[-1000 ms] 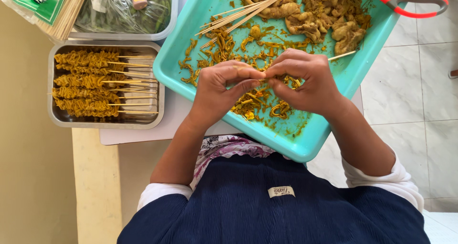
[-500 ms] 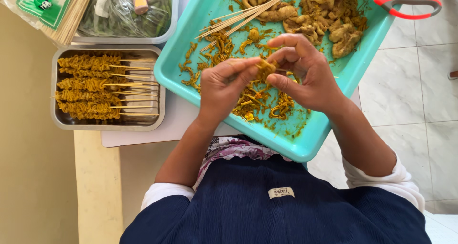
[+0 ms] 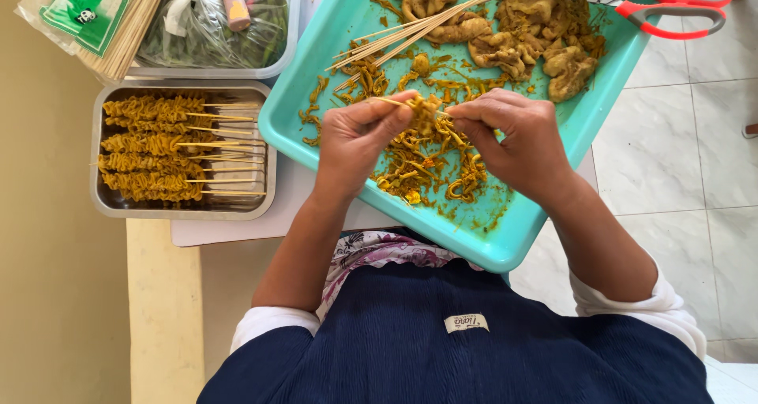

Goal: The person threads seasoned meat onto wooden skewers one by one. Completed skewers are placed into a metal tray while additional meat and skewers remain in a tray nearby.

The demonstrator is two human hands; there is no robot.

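My left hand [image 3: 359, 139] pinches a thin bamboo skewer [image 3: 388, 101] over a turquoise tray [image 3: 489, 242]. My right hand [image 3: 513, 135] grips a yellow spiced strip of meat [image 3: 425, 110] that sits on the skewer between both hands. Below my hands, loose yellow strips [image 3: 422, 163] lie spread on the tray. A bundle of bare skewers [image 3: 410, 31] rests on the tray further back, next to bigger yellow meat chunks [image 3: 521, 41].
A metal pan [image 3: 106, 202] at the left holds several filled skewers [image 3: 158, 151]. Behind it stand a clear container with a bag of greens [image 3: 213, 25] and a packet of skewers [image 3: 95, 13]. Red-handled scissors [image 3: 663, 5] lie on the tray's far right corner. White tiled floor is at the right.
Both hands have lifted slightly and moved apart a little along the skewer. The meat strip now sits bunched between my fingertips.
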